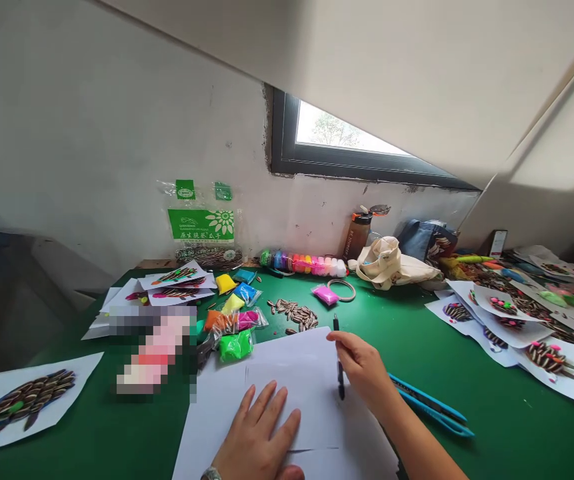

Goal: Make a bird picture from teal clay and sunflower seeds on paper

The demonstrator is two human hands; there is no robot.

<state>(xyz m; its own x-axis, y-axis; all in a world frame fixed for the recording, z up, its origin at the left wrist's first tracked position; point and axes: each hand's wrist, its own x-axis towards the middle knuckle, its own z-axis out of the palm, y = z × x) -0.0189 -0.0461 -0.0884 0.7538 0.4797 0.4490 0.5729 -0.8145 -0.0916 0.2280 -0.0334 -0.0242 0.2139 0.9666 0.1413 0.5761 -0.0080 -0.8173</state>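
Note:
My left hand [259,437] lies flat on white paper [287,373], its fingers spread and nothing held. A black pen [340,373] is in my right hand [359,367], pinched near its upper part above the right side of the paper, with its lower end pointing down. Just beyond the paper's far edge lies a loose heap of striped sunflower seeds [299,315]. Near the paper's upper left corner sit small packets of coloured clay, among them a green one [237,345] and an orange one [221,322]. A blue cutter [434,407] rests right of my right forearm.
The green table [131,433] bears seed-decorated papers at the left [31,400] and right [557,360]. Along the wall stand a seed bag [201,227], a row of clay tubs [311,264], a brown bottle [357,235] and a cream cloth bag [384,261]. Another person's hand shows at the right edge.

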